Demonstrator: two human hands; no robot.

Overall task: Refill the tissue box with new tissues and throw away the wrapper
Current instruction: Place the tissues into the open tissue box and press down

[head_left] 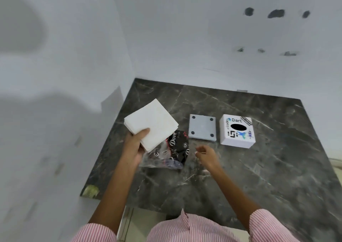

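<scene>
My left hand (137,142) grips a stack of white tissues (151,124), lifted above the dark marble counter (259,177). Under the stack lies the empty plastic wrapper (174,153), black and clear with "Dove" print. My right hand (206,154) hovers just right of the wrapper, fingers loosely curled with nothing in them. The white tissue box (237,130), covered in stickers and with a dark oval hole on top, stands to the right. Its grey square base plate (202,127), with round feet at the corners, lies flat between the wrapper and the box.
White walls close in the counter at the back and left. The counter's front-left corner (89,191) is chipped, with a pale floor below the front edge. Dark holes (275,13) mark the back wall.
</scene>
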